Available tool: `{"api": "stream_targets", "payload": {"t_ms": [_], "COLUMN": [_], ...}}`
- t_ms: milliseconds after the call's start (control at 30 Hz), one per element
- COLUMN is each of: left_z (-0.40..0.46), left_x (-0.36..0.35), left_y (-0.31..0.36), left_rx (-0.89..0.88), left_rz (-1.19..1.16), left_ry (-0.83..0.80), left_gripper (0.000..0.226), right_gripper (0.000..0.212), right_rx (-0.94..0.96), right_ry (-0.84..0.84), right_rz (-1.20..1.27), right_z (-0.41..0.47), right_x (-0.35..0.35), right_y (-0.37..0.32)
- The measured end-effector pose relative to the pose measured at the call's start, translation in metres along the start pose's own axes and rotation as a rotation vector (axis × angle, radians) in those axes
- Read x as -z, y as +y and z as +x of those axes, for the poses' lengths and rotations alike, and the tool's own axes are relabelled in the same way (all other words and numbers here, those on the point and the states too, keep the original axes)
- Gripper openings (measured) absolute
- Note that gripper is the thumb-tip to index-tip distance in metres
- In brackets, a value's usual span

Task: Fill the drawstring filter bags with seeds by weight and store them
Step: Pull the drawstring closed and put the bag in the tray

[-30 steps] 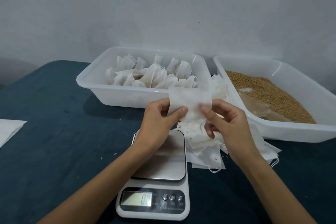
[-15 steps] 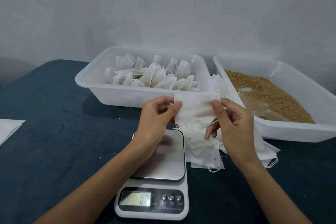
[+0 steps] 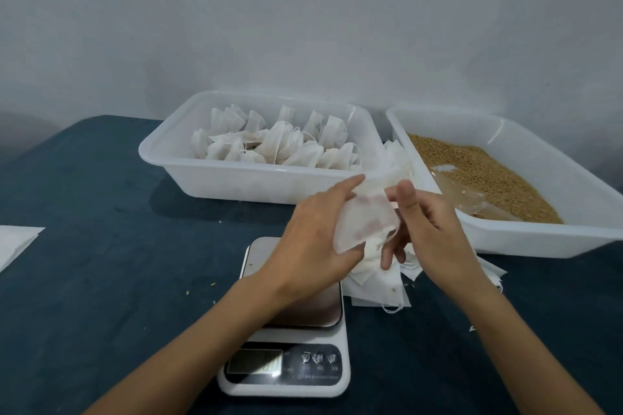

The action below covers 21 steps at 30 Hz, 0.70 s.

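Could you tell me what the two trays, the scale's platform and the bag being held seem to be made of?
Filled-bag tray and seed tray: probably plastic, milky, translucent, with moulded rounded rims. Scale platform: likely brushed or polished metal, since it mirrors the forearm dully. Held bag: thin white non-woven or paper-like filter fabric; fingers show pink through it where the left hand and right hand hold it.
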<state>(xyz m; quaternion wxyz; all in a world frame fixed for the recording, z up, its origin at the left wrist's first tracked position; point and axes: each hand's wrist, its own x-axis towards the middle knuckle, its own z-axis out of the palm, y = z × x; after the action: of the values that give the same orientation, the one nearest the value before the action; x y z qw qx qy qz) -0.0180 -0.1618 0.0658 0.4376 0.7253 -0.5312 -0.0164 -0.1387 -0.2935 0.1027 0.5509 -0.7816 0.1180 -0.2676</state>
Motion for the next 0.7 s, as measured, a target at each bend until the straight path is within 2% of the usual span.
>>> {"api": "stream_targets", "payload": {"t_ms": [67, 133, 267, 400, 467, 533, 600, 700], "left_z": [-0.001, -0.002, -0.005, -0.010, -0.014, -0.017, -0.018, -0.017], "left_x": [0.000, 0.002, 0.003, 0.004, 0.007, 0.012, 0.014, 0.015], "left_y": [0.005, 0.011, 0.021, 0.016, 0.007, 0.000, -0.004, -0.006], "left_rx": [0.055, 0.059, 0.113, 0.142, 0.148, 0.182, 0.213, 0.235], "left_rz": [-0.067, -0.131, -0.300, -0.416, -0.438, -0.464, -0.510, -0.610], "left_ry": [-0.020, -0.039, -0.084, -0.099, -0.112, -0.113, -0.102, -0.079], "left_gripper": [0.076, 0.066, 0.048, 0.034, 0.038, 0.046, 0.052, 0.052], "right_gripper": [0.090, 0.115, 0.123, 0.105, 0.101, 0.093, 0.075, 0.033], "right_rx": [-0.087, -0.132, -0.253, -0.303, -0.271, -0.209, -0.178, -0.222], "right_ry": [-0.184, -0.322, -0.506, -0.665, -0.652, -0.557, -0.352, -0.045], "right_rz": [-0.090, -0.227, -0.450, -0.574, -0.563, -0.507, -0.531, -0.834], "right_z": [0.002, 0.008, 0.019, 0.029, 0.034, 0.044, 0.059, 0.086], "right_x": [0.006, 0.013, 0.018, 0.012, 0.017, 0.034, 0.060, 0.116], "right_y": [-0.014, -0.032, -0.069, -0.093, -0.101, -0.105, -0.097, -0.050]}}
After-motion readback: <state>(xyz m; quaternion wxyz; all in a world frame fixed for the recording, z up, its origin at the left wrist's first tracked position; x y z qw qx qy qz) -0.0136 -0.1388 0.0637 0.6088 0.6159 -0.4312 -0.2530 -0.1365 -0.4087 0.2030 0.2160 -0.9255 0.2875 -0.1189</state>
